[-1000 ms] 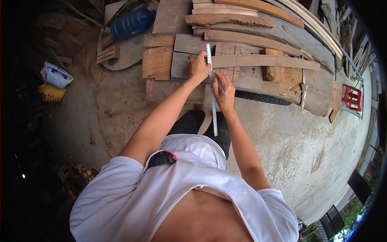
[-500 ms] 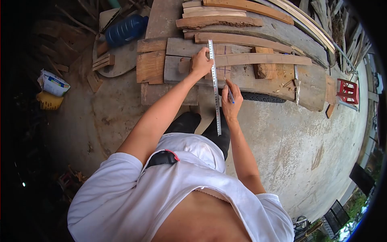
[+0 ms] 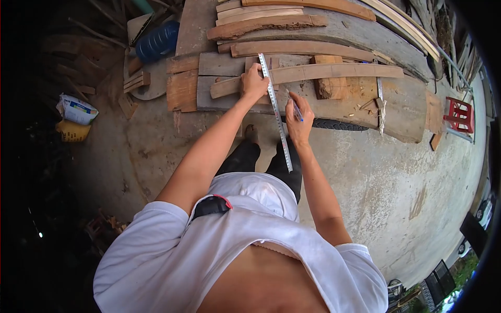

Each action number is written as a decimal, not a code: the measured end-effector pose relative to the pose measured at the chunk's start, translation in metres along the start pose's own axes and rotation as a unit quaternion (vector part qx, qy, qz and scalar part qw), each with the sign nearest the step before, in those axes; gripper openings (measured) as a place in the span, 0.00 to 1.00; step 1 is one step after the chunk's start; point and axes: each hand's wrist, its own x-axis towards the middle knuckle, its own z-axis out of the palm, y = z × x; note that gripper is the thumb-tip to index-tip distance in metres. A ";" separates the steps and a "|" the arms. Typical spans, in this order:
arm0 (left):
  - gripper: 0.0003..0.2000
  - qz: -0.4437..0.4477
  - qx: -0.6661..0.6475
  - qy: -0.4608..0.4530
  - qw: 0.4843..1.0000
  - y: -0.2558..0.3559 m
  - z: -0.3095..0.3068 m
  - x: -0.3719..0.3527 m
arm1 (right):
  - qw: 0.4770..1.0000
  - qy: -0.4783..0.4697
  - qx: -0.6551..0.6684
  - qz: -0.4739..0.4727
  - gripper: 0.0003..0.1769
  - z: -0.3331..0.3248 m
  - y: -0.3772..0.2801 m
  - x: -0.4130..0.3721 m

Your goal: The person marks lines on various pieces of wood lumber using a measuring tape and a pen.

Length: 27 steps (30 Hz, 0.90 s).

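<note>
My left hand [image 3: 254, 83] is closed on a long white ruler [image 3: 277, 116], near its upper end. The ruler lies across a curved wooden strip [image 3: 302, 73], slightly tilted, and its lower end reaches out over my legs. A blue pen [image 3: 298, 111] is held in the closed fingers of my right hand [image 3: 299, 117], just right of the ruler and below the strip. Under the strip's right half sits a wooden block [image 3: 330, 87]. The strip and block are on a grey plank bench [image 3: 412, 112].
More curved wooden pieces [image 3: 308, 50] lie along the back of the bench. A blue water bottle [image 3: 156, 41] and a white sack [image 3: 76, 109] are at the left. A red stool [image 3: 459, 115] stands at the right. Beneath the bench edge shows a black tire [image 3: 339, 125].
The ruler has tilted, its upper end now further left. The curved strip's left end now shows left of my left hand. The whole view has shifted slightly.
</note>
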 end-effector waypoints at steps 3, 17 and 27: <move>0.17 0.000 -0.002 0.008 1.000 0.004 0.002 -0.001 | 0.999 -0.043 0.011 -0.006 0.12 0.003 -0.004 0.012; 0.16 0.076 0.070 0.063 0.993 -0.016 0.015 0.008 | 0.995 -0.066 0.043 -0.063 0.12 0.024 -0.001 0.041; 0.15 0.090 0.100 0.072 0.988 -0.015 0.014 0.007 | 0.994 -0.076 0.022 -0.081 0.12 0.037 0.005 0.047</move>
